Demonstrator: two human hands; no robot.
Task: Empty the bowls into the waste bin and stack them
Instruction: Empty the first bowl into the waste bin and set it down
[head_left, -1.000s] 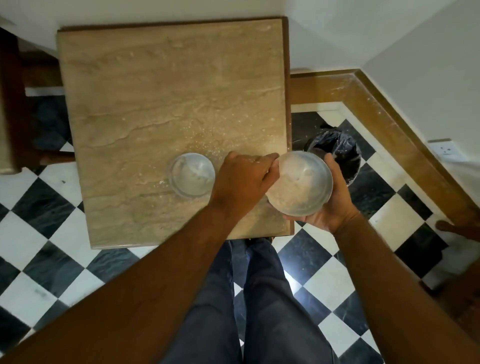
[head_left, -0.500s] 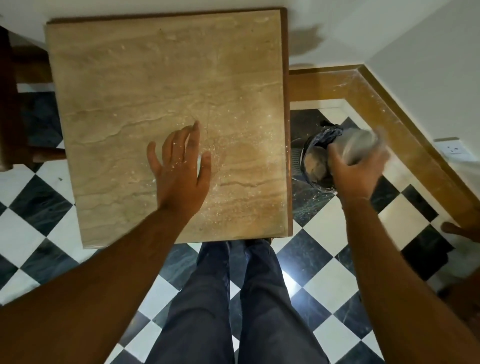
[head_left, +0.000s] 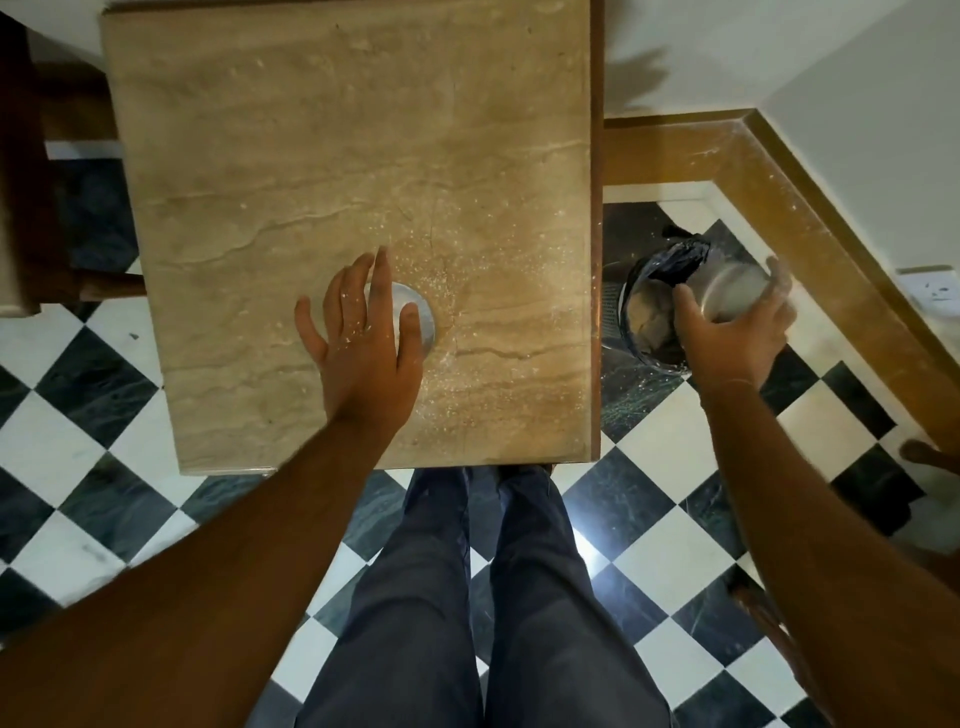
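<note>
My right hand (head_left: 730, 338) grips a steel bowl (head_left: 732, 293), tipped on its side over the waste bin (head_left: 649, 358) on the floor to the right of the table. The bin has a black liner and brownish waste inside. My left hand (head_left: 363, 332) lies spread, fingers apart, over a second steel bowl (head_left: 418, 319) that stands on the marble table top (head_left: 337, 156); only the bowl's right rim shows past the fingers. Whether the hand touches the bowl I cannot tell.
White crumbs are scattered over the table around the second bowl. The floor is black and white tiles with a wooden skirting (head_left: 810, 197) along the wall behind the bin. A dark wooden chair (head_left: 31, 208) stands left of the table. My legs (head_left: 478, 597) are below the table edge.
My right hand carried the bowl from the table's right edge to the bin and tipped it there. My left hand let go of that bowl and moved left over the second bowl.
</note>
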